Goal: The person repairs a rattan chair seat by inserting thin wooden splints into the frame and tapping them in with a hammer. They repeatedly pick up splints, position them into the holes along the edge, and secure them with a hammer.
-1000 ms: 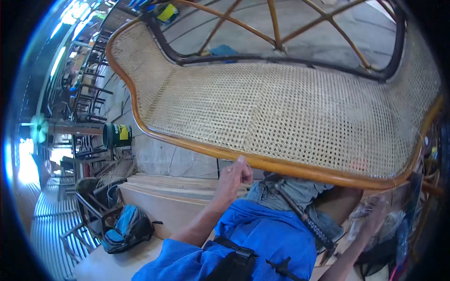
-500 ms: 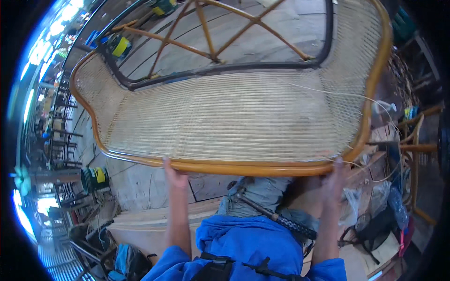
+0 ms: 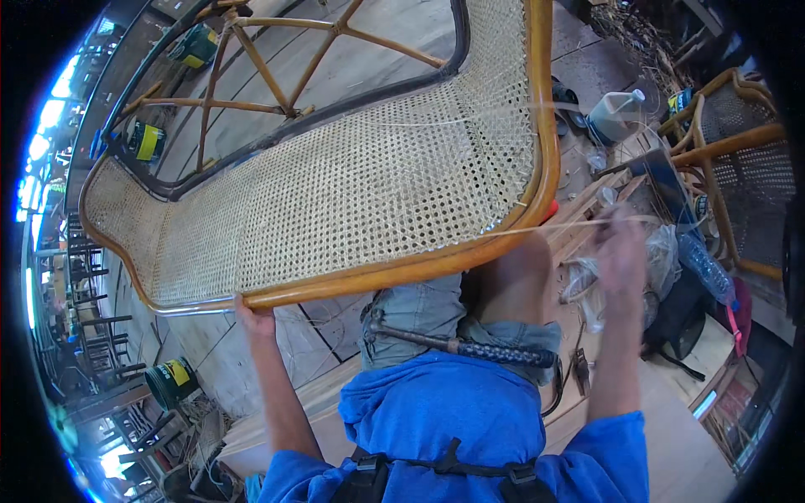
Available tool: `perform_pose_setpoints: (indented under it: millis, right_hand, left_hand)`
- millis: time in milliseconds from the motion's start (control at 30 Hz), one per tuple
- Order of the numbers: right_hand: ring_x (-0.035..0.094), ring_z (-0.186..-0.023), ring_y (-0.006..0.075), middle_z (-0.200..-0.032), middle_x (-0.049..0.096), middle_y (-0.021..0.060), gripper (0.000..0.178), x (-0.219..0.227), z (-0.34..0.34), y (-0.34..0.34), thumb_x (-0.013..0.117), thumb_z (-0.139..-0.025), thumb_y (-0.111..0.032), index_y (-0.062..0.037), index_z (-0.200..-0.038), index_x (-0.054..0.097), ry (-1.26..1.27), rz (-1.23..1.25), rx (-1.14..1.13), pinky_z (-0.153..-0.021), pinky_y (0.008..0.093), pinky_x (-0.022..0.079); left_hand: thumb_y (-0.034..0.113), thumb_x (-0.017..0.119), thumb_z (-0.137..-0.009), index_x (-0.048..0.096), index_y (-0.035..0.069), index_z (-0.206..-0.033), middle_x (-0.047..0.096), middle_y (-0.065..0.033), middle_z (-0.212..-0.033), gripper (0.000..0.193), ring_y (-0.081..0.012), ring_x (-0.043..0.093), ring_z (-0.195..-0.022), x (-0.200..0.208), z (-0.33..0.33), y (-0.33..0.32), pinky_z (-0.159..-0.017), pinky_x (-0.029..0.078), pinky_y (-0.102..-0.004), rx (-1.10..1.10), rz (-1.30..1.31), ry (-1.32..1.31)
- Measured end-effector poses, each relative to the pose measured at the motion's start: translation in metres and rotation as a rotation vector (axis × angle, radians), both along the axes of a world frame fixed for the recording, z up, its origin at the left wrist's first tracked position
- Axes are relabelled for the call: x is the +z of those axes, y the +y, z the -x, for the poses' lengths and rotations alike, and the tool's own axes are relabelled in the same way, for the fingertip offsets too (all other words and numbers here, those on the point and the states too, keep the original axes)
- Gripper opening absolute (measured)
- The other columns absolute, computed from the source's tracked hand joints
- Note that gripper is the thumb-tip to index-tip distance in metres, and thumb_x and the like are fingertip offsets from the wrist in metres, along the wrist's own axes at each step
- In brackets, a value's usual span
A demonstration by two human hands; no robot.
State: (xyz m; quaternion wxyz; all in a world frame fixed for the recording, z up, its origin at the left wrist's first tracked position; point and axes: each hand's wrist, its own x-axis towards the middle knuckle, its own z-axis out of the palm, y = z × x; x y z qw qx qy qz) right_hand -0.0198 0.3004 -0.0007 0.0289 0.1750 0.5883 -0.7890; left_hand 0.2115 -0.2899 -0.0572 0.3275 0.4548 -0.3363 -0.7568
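Observation:
A curved rattan furniture frame (image 3: 394, 278) with woven cane mesh (image 3: 335, 184) leans tilted across my lap. My left hand (image 3: 256, 320) is closed around its near rail, left of the middle. Off the frame's right corner, my right hand (image 3: 622, 251) is raised and blurred by motion. A thin pale cane strand (image 3: 570, 225) runs straight from the near right rail to its fingers, which seem to pinch it. More of the strand loops faintly over the mesh's right end. A tool with a black wrapped grip (image 3: 503, 352) lies across my lap.
At the right are a white jug (image 3: 616, 116), wood offcuts (image 3: 579, 214), clear plastic bags (image 3: 662, 260), a plastic bottle (image 3: 704, 268) and a cane chair (image 3: 755, 159). A dark green bucket (image 3: 172, 383) stands at the left. Under me is a wooden board (image 3: 662, 444).
My right hand has left the rail and moved right with the strand. The frame has shifted left and turned, its right end now higher. My left hand still holds the rail.

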Motion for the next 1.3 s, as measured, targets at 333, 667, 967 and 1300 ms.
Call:
perform_pose_setpoints:
  millis: [333, 667, 967, 1300]
  right_hand:
    - [0.058, -0.08, 0.0204, -0.086, 0.06, 0.0102, 0.016, 0.057, 0.138, 0.364, 0.051, -0.091, -0.012, -0.0015, -0.103, 0.055, 0.317, -0.133, -0.451, -0.07, 0.0336, 0.049]
    - [0.06, -0.093, 0.03, -0.099, 0.063, 0.0195, 0.034, -0.01, 0.022, 0.166, 0.049, -0.092, -0.028, 0.0, -0.108, 0.058, 0.217, -1.429, -0.062, -0.084, 0.0368, 0.044]
    - [0.062, -0.073, 0.0237, -0.079, 0.065, 0.0141, 0.021, -0.111, -0.161, 0.069, 0.054, -0.087, -0.017, 0.0001, -0.095, 0.062, -0.321, -1.095, 0.117, -0.07, 0.0333, 0.047]
    - [0.063, -0.077, 0.0317, -0.083, 0.065, 0.0187, 0.022, -0.132, -0.158, 0.099, 0.057, -0.083, -0.017, 0.0005, -0.094, 0.064, -0.22, -1.352, -0.087, -0.072, 0.0382, 0.048]
  left_hand:
    - [0.032, 0.051, -0.089, 0.047, 0.005, -0.122, 0.054, -0.0124, -0.121, 0.043, -0.0272, 0.052, -0.111, 0.006, 0.007, -0.003, -0.094, 0.045, -0.0437, -0.022, 0.065, 0.048]
    - [0.032, 0.052, -0.089, 0.053, 0.005, -0.112, 0.06, -0.0093, -0.11, 0.036, -0.0247, 0.059, -0.098, -0.004, -0.028, -0.01, -0.084, 0.05, -0.0412, -0.207, 0.147, -0.023]
    - [0.035, 0.053, -0.09, 0.05, 0.004, -0.116, 0.059, -0.0122, -0.113, 0.041, -0.0255, 0.058, -0.101, 0.002, -0.027, -0.005, -0.088, 0.049, -0.041, -0.27, 0.14, 0.006]
    - [0.045, 0.055, -0.088, 0.051, 0.006, -0.118, 0.058, -0.0091, -0.115, 0.05, -0.0218, 0.058, -0.101, 0.006, -0.028, -0.002, -0.084, 0.049, -0.0346, -0.348, 0.131, 0.026]
